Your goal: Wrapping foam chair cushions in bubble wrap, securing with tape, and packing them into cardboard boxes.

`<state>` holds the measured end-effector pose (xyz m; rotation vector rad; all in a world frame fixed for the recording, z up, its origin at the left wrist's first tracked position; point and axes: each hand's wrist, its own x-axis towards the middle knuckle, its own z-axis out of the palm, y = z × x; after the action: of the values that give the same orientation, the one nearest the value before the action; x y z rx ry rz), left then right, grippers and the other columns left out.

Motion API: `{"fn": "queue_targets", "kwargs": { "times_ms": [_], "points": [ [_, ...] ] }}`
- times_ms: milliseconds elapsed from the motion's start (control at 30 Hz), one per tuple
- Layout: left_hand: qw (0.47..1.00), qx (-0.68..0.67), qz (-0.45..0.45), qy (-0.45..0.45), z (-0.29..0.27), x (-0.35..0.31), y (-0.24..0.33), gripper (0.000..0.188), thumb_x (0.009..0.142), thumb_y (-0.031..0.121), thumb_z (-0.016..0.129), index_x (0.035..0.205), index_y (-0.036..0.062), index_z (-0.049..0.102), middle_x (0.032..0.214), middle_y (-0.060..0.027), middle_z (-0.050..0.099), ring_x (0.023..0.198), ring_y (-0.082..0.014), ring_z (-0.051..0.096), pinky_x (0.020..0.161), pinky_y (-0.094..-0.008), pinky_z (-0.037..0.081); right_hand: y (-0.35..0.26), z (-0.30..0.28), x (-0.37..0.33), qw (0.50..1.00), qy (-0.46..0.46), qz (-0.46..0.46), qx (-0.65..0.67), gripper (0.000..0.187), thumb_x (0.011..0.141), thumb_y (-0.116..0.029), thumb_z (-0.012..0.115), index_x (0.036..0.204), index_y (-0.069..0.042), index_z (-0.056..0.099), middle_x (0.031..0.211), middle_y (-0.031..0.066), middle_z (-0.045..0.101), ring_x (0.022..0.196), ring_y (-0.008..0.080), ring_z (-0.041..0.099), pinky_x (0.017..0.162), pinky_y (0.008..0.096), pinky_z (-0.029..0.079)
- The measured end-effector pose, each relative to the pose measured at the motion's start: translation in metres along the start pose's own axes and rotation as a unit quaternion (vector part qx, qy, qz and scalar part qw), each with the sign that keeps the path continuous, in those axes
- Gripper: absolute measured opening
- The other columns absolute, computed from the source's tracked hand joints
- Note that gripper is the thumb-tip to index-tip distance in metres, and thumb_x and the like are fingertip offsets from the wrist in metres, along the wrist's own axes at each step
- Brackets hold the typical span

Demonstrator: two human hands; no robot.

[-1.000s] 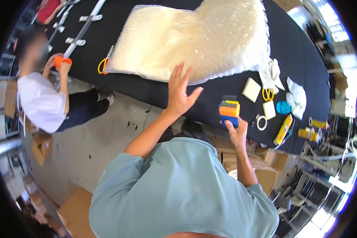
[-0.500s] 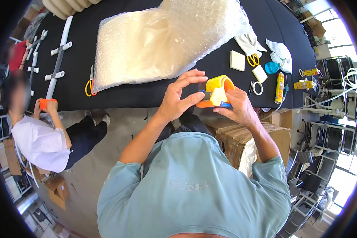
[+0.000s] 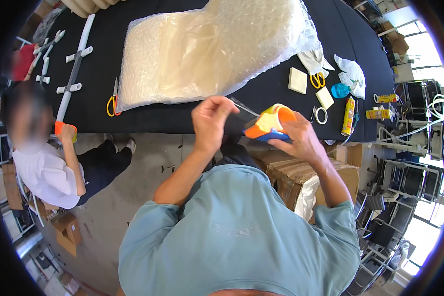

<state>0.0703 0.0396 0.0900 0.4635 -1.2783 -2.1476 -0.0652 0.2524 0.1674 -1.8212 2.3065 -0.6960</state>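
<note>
Curling the left hand (image 3: 209, 123), pinching a clear plastic tape strip (image 3: 244, 108) running toward four o'clock to an orange, yellow and blue dispenser (image 3: 264, 126). Grasping that with the right hand (image 3: 303, 137), thumb pointing toward ten o'clock. Standing near a brown cardboard box (image 3: 283, 168), contents hidden, at the dispenser's five o'clock.
</note>
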Motion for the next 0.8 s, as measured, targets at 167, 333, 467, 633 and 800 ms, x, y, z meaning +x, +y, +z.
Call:
{"fn": "queue_targets", "kwargs": {
  "times_ms": [167, 333, 467, 633, 800],
  "points": [
    [0.994, -0.035, 0.044, 0.099, -0.027, 0.038, -0.023, 0.011, 0.098, 0.011, 0.069, 0.097, 0.0012, 0.064, 0.088, -0.0075, 0.069, 0.082, -0.0164, 0.067, 0.083, -0.0313, 0.054, 0.035, -0.014, -0.014, 0.995, -0.005, 0.048, -0.09, 0.033, 0.081, -0.031, 0.081, 0.086, -0.001, 0.068, 0.08, 0.0173, 0.067, 0.096, 0.0405, 0.064, 0.086, 0.0485, 0.051],
    [0.989, -0.057, 0.062, 0.125, -0.022, 0.063, -0.04, 0.01, 0.095, 0.008, 0.071, 0.094, -0.0003, 0.066, 0.087, -0.0076, 0.07, 0.082, -0.0151, 0.066, 0.082, -0.0297, 0.053, 0.061, -0.013, 0.007, 0.987, -0.027, 0.065, -0.141, 0.037, 0.085, -0.035, 0.077, 0.081, -0.001, 0.064, 0.076, 0.0187, 0.064, 0.09, 0.0415, 0.063, 0.082, 0.0498, 0.05],
    [0.987, -0.037, 0.071, 0.139, -0.016, 0.097, -0.06, 0.007, 0.095, 0.007, 0.07, 0.096, 0.0003, 0.067, 0.085, -0.0054, 0.071, 0.082, -0.0145, 0.066, 0.082, -0.0276, 0.051, 0.092, -0.005, 0.023, 0.986, -0.024, 0.072, -0.15, 0.039, 0.087, -0.039, 0.075, 0.08, -0.002, 0.062, 0.072, 0.0172, 0.064, 0.082, 0.0396, 0.063, 0.08, 0.0477, 0.05],
    [0.933, 0.239, 0.213, 0.163, 0.017, 0.132, -0.089, 0.027, 0.093, 0.006, 0.071, 0.118, 0.0006, 0.064, 0.125, -0.0124, 0.063, 0.11, -0.0199, 0.062, 0.094, -0.0334, 0.048, 0.111, -0.002, 0.032, 0.991, -0.031, 0.075, -0.105, 0.039, 0.085, -0.039, 0.076, 0.082, -0.002, 0.064, 0.073, 0.0171, 0.063, 0.079, 0.0378, 0.061, 0.077, 0.0482, 0.049],
    [0.921, 0.287, 0.179, 0.193, -0.005, 0.123, -0.095, 0.079, 0.096, 0.03, 0.068, 0.158, 0.0062, 0.025, 0.158, -0.0183, 0.029, 0.143, -0.0302, 0.033, 0.115, -0.0438, 0.03, 0.118, -0.008, 0.021, 0.989, -0.008, 0.104, -0.101, 0.039, 0.086, -0.04, 0.075, 0.084, -0.001, 0.067, 0.072, 0.0169, 0.064, 0.077, 0.038, 0.062, 0.079, 0.048, 0.049]
  ]
}}
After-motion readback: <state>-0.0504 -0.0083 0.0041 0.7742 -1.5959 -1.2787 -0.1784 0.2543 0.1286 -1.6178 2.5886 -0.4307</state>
